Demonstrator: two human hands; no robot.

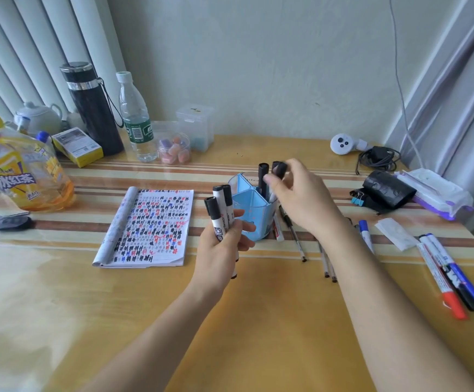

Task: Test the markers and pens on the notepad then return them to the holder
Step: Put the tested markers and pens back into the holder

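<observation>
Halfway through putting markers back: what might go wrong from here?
1. The right hand pinches a marker by its cap end over the holder, close to the standing marker. It may knock that one or miss the compartment.
2. The left hand grips three markers in a bundle beside the holder, and one might slip out.
3. Loose pens lie under the right arm. Withdrawing may roll them.
</observation>
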